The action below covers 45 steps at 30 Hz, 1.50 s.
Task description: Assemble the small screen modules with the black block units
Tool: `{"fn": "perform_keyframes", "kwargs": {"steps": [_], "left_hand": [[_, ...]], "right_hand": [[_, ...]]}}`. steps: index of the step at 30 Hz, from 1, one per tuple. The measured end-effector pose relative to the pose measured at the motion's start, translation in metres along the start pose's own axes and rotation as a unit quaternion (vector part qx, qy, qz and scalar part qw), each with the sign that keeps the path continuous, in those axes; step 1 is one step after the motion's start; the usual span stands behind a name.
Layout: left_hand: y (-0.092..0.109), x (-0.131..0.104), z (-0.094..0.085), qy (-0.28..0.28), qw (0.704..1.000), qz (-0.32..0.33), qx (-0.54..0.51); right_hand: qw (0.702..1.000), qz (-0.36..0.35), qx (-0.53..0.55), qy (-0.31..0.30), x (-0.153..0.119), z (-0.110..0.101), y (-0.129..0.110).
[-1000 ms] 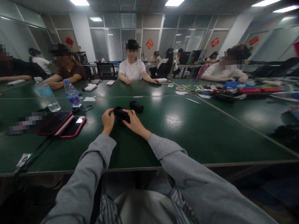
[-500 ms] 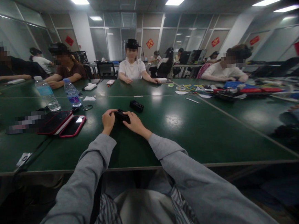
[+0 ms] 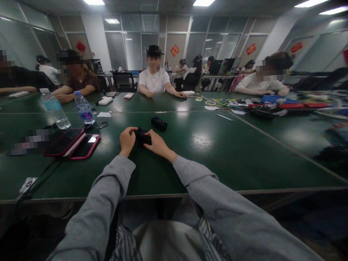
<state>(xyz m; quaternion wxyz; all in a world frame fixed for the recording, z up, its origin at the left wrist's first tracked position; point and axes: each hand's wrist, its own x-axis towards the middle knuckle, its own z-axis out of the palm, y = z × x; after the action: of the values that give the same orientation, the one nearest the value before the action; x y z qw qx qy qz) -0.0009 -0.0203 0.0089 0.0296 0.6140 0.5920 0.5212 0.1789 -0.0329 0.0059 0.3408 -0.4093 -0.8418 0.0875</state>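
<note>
Both my hands are closed on a small black box-shaped device (image 3: 143, 136) at the middle of the green table (image 3: 239, 153). My left hand (image 3: 127, 140) grips its left end, with thumb and forefinger at the upper edge. On the right end is my right hand (image 3: 157, 143), its fingers curled over that side. A second black box-shaped device (image 3: 159, 123) lies just beyond my right hand, touched by neither hand. What kind of devices these are, I cannot make out.
Left of my hands lie a red-edged phone (image 3: 85, 146) and a red-edged case (image 3: 63, 142). Behind them stand two water bottles, one clear (image 3: 55, 109) and one with a purple label (image 3: 84, 108). Cables and tools (image 3: 268, 107) clutter the right. A person (image 3: 154, 77) sits opposite.
The held device has turned slightly between my hands, and my right fingers have shifted a little toward its right end, uncovering more of its top. The second device has not moved.
</note>
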Motion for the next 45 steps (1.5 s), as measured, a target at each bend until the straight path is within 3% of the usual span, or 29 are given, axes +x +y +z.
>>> {"fn": "perform_keyframes", "kwargs": {"steps": [6,13,25,31,45], "left_hand": [[-0.003,0.0,0.001,-0.009,1.0,-0.019,0.003],[-0.016,0.007,0.006,-0.035,0.995,-0.089,-0.039],[-0.006,0.0,0.004,-0.022,0.999,-0.033,-0.002],[0.0,-0.001,0.003,-0.027,0.998,0.037,0.032],[0.0,-0.001,0.004,-0.023,0.998,0.04,0.029]], "right_hand": [[1.0,-0.02,-0.013,-0.002,0.0,0.0,0.001],[0.999,-0.027,0.016,-0.007,-0.001,0.001,0.003],[1.0,-0.017,0.019,-0.014,-0.002,-0.002,0.0],[1.0,-0.017,0.012,-0.011,-0.001,0.0,0.001],[1.0,-0.02,0.017,-0.009,-0.001,0.002,0.003]]}}
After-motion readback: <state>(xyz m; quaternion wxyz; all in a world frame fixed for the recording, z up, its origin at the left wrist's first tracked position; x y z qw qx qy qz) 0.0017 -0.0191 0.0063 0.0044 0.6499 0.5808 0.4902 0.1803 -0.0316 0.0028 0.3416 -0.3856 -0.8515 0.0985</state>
